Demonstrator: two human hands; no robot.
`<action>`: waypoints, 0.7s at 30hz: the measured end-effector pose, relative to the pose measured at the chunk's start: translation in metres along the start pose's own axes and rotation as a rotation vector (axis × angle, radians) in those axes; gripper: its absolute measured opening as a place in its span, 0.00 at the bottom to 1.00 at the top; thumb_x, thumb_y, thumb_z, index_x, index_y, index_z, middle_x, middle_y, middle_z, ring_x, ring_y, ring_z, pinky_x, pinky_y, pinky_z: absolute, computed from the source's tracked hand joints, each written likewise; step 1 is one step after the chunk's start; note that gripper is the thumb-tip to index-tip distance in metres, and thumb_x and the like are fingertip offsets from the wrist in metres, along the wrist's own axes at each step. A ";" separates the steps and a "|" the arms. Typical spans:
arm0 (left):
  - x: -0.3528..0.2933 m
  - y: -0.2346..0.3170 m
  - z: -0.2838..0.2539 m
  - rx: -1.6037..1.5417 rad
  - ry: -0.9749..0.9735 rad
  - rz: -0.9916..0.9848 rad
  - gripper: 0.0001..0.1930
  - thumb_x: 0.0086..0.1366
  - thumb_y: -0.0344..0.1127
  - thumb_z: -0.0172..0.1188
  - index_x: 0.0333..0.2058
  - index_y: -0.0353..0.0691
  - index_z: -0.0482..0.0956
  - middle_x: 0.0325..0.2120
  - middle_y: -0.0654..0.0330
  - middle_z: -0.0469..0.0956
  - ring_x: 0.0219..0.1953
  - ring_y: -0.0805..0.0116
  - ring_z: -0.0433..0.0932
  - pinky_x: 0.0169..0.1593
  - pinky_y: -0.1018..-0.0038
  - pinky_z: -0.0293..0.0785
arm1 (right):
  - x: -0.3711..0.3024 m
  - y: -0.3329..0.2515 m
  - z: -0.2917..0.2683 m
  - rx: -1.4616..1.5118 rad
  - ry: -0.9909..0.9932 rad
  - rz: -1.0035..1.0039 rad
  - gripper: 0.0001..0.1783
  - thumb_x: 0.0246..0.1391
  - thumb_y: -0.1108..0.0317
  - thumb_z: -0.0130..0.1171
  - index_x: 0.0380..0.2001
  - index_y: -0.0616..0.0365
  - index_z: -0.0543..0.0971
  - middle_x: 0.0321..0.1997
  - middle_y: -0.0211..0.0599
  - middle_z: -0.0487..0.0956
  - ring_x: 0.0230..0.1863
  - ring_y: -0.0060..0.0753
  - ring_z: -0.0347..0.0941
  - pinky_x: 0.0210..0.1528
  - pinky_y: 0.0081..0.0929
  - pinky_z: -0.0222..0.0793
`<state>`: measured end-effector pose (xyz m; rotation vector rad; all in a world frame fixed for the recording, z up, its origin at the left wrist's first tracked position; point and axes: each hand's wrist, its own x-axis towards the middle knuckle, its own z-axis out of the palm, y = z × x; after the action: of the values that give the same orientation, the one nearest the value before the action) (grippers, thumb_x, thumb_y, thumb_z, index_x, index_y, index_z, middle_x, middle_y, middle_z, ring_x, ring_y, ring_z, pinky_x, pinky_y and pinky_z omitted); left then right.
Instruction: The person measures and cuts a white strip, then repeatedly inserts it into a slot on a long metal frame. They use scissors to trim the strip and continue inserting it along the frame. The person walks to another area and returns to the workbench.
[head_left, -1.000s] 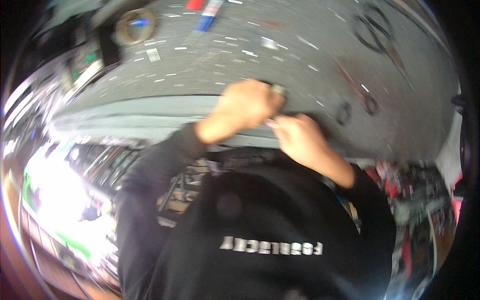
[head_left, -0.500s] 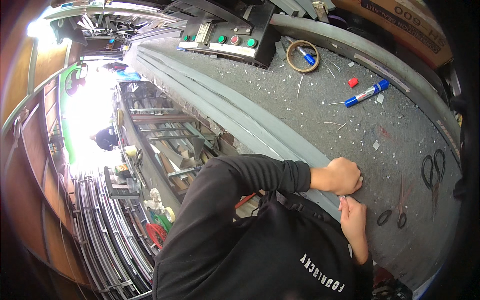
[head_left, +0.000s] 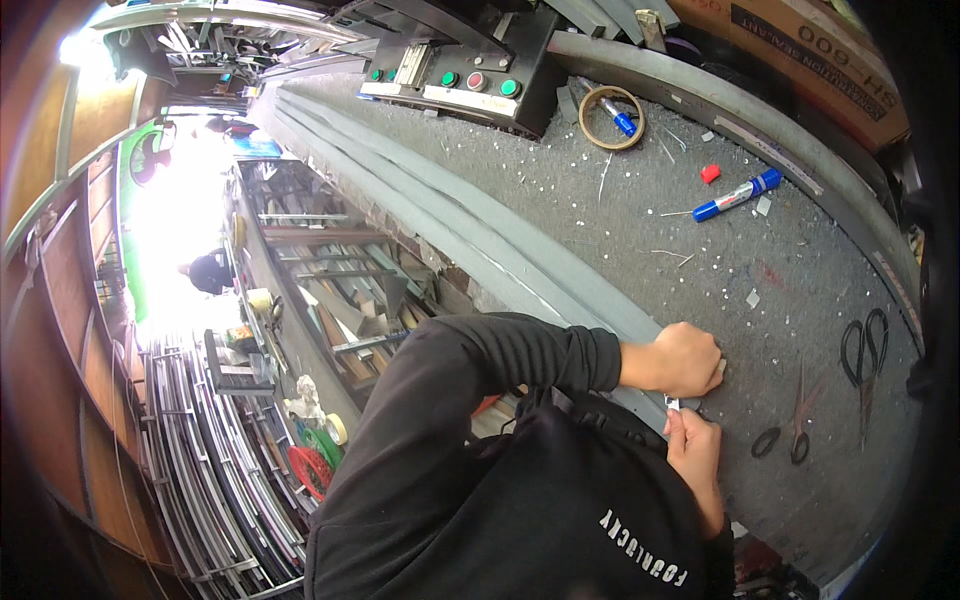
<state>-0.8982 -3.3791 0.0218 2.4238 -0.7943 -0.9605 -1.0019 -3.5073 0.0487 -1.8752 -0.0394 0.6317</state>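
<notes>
Long grey strips point(head_left: 450, 235) run along the near edge of the workbench to my hands. My left hand point(head_left: 678, 360) is closed in a fist over their near end; whatever its fingers hold is hidden, with a pale bit showing at the fingertips. Just below it, my right hand point(head_left: 694, 445) is closed, thumb against fingers, on a small white piece point(head_left: 672, 403). The piece sticks up in the gap between my two hands. To the right lie scissors with dark handles point(head_left: 798, 448) and larger black scissors point(head_left: 866, 350).
On the grey bench point(head_left: 610, 250) are a blue-and-white marker point(head_left: 738, 195), a red cap point(head_left: 710, 174), a tape roll point(head_left: 611, 118) around another marker, and scattered scraps. A black control box point(head_left: 460, 85) with buttons stands at the back. A cardboard box point(head_left: 800, 50) sits top right.
My right hand has moved slightly down and left, away from my left hand, and the small white piece now shows between them. My left hand has barely moved.
</notes>
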 end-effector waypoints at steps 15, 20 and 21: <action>-0.052 0.020 -0.002 -0.055 -0.170 0.058 0.25 0.64 0.46 0.47 0.15 0.34 0.77 0.15 0.46 0.76 0.21 0.45 0.78 0.27 0.58 0.76 | -0.036 0.006 0.022 -0.074 -0.119 -0.058 0.07 0.53 0.67 0.59 0.32 0.58 0.78 0.16 0.48 0.75 0.20 0.48 0.76 0.22 0.40 0.67; -0.037 0.017 -0.009 -0.115 -0.261 0.037 0.26 0.65 0.47 0.46 0.18 0.32 0.79 0.17 0.44 0.77 0.25 0.43 0.78 0.31 0.57 0.76 | -0.032 0.005 0.019 -0.161 -0.187 0.028 0.09 0.54 0.66 0.57 0.28 0.61 0.76 0.17 0.52 0.74 0.21 0.52 0.76 0.22 0.38 0.66; -0.036 0.015 -0.010 -0.156 -0.277 0.049 0.26 0.65 0.49 0.47 0.19 0.32 0.79 0.17 0.44 0.77 0.26 0.42 0.78 0.32 0.56 0.76 | -0.033 0.001 0.017 -0.176 -0.165 0.107 0.09 0.55 0.64 0.57 0.28 0.60 0.76 0.18 0.51 0.75 0.21 0.53 0.76 0.23 0.40 0.67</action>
<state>-0.9175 -3.3662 0.0546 2.1568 -0.8327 -1.3059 -1.0378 -3.5038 0.0565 -1.9996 -0.1055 0.8798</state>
